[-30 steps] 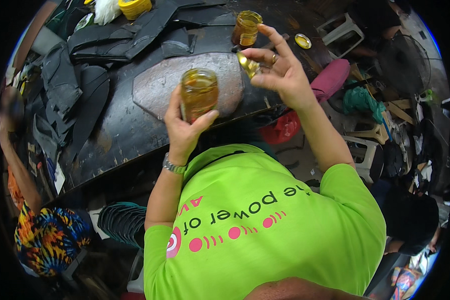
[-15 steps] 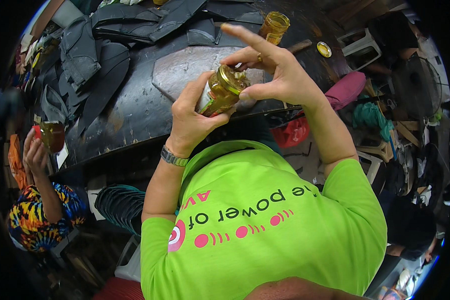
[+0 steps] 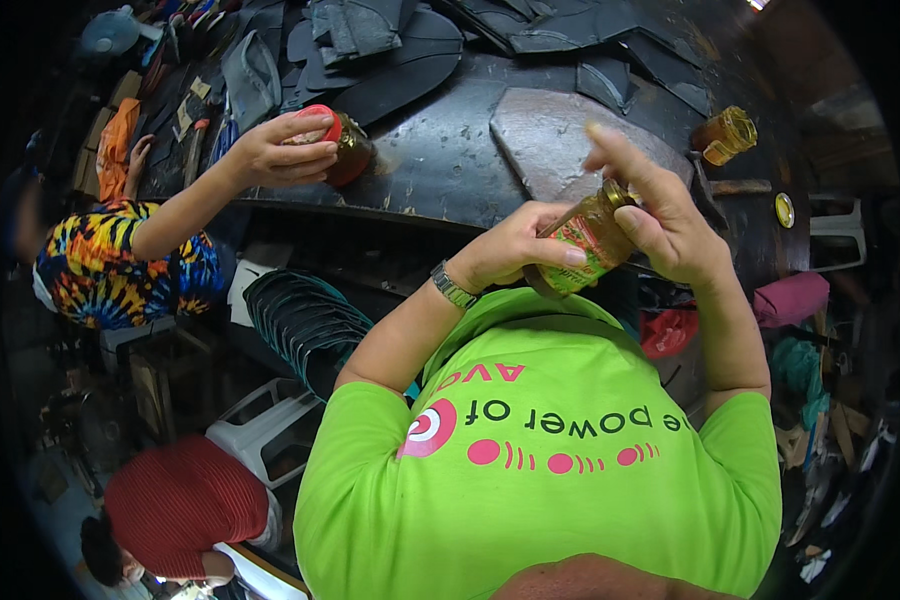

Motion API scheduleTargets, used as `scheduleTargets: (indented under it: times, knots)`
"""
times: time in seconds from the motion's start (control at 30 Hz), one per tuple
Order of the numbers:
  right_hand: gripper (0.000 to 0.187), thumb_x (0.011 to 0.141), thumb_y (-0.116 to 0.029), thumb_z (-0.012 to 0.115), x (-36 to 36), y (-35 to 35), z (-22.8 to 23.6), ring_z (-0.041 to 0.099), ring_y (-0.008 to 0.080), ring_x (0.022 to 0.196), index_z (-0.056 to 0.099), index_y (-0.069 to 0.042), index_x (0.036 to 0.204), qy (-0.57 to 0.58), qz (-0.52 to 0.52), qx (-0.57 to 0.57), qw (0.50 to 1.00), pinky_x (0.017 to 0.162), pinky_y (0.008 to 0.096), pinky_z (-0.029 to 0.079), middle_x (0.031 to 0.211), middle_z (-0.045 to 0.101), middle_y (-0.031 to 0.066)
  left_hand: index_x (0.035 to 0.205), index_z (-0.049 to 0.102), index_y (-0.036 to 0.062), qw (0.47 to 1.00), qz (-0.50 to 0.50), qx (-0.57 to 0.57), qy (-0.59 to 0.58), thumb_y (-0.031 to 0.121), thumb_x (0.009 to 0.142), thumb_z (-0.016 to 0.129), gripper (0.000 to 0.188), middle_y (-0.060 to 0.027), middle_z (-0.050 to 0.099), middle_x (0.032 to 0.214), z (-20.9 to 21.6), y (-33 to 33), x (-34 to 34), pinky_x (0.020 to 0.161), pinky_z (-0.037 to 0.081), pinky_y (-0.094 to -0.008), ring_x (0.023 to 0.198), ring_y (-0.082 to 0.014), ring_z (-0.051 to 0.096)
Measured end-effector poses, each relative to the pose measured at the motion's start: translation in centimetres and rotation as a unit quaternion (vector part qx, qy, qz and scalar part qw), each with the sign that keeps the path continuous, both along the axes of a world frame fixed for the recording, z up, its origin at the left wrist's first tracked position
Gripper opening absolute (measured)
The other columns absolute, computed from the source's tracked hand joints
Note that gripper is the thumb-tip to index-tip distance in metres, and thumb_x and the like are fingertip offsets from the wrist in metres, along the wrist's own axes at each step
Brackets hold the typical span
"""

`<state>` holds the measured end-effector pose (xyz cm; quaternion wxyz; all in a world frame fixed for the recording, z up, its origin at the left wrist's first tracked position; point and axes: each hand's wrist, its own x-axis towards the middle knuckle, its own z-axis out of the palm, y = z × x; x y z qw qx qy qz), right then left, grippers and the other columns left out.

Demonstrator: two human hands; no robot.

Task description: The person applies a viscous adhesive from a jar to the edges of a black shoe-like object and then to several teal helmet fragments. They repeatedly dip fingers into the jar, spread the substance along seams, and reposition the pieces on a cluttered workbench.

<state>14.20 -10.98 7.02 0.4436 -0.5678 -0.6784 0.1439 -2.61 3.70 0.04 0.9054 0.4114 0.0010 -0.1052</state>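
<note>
A glass jar point(image 3: 602, 232) with a green and red label and brownish stuff on its glass leans in front of my chest, its mouth up and to the right. My left hand point(image 3: 520, 243) is wrapped around its lower part. At the neck is my right hand point(image 3: 670, 220), its thumb against the jar by the rim and its index finger raised. Its other fingers are partly hidden behind the jar, and the index fingertip is blurred. The jar's contents are hard to make out. Just beyond lies a flat polished slab point(image 3: 550, 140) on the dark table point(image 3: 425, 180).
At left a co-worker's hand point(image 3: 295, 148) holds a red-lidded jar point(image 3: 350, 150) over the table. Dark cut sheets point(image 3: 410, 65) lie at the back. An amber open jar point(image 3: 725, 136), a wooden handle point(image 3: 740, 187) and a yellow-rimmed lid point(image 3: 784, 210) are at right.
The view has swung left. My jar has turned so its label shows, and my right hand has shifted at its neck. The co-worker's red-lidded jar has come over the table, closer to me.
</note>
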Motion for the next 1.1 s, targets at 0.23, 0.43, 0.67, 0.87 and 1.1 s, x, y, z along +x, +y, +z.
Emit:
scheduleTargets:
  times: [0.23, 0.43, 0.67, 0.87, 1.1]
  knots:
    - [0.055, 0.094, -0.017, 0.044, -2.6, 3.3, -0.6, 0.066, 0.0340, 0.071, 0.049, -0.008, 0.148, -0.080, -0.015, -0.055, 0.995, 0.072, 0.0391, 0.055, 0.087, 0.066, 0.0181, 0.129, 0.057, -0.0002, 0.935, 0.152, 0.320, -0.008, 0.015, 0.075, 0.083, 0.062, -0.0080, 0.069, 0.110, 1.1, 0.1, -3.0, 0.091, 0.051, -0.0290, 0.101, -0.0136, 0.066]
    - [0.063, 0.094, -0.016, 0.047, -6.1, 6.8, -1.7, 0.070, 0.0368, 0.085, 0.035, -0.017, 0.156, -0.143, -0.049, -0.179, 0.972, 0.078, 0.0419, 0.056, 0.109, 0.070, 0.0198, 0.128, 0.057, 0.0002, 0.802, 0.362, 0.474, -0.017, 0.017, 0.072, 0.088, 0.067, -0.0127, 0.071, 0.108, -0.4, -0.5, -5.9, 0.090, 0.053, -0.0318, 0.102, -0.0161, 0.068]
    - [0.105, 0.085, -0.050, 0.076, -6.9, 14.8, -3.2, 0.056, 0.0364, 0.122, 0.012, -0.018, 0.162, 0.042, 0.018, -0.048, 0.998, 0.105, 0.0456, 0.045, 0.143, 0.048, 0.0257, 0.136, 0.052, 0.0024, 0.587, 0.623, 0.517, 0.019, 0.015, 0.074, 0.087, 0.072, -0.0092, 0.061, 0.126, -2.0, 6.7, -14.6, 0.104, 0.044, -0.0359, 0.116, -0.0200, 0.058]
    - [0.115, 0.072, -0.042, 0.088, -10.3, 24.3, -4.1, 0.053, 0.0430, 0.126, 0.019, -0.017, 0.160, -0.015, -0.029, -0.001, 0.999, 0.106, 0.0483, 0.045, 0.141, 0.050, 0.0270, 0.129, 0.056, 0.0015, 0.577, 0.732, 0.361, 0.027, 0.011, 0.083, 0.081, 0.054, -0.0075, 0.061, 0.122, -1.6, 21.6, -19.6, 0.099, 0.047, -0.0327, 0.111, -0.0166, 0.060]
    - [0.104, 0.072, -0.040, 0.086, -13.5, 28.3, -4.2, 0.058, 0.0432, 0.117, 0.029, -0.019, 0.156, -0.083, -0.047, -0.036, 0.995, 0.097, 0.0486, 0.050, 0.126, 0.058, 0.0256, 0.129, 0.059, -0.0044, 0.497, 0.665, 0.545, 0.118, 0.028, 0.065, 0.095, 0.080, -0.0166, 0.067, 0.122, -4.0, 31.5, -16.8, 0.099, 0.049, -0.0365, 0.112, -0.0254, 0.063]
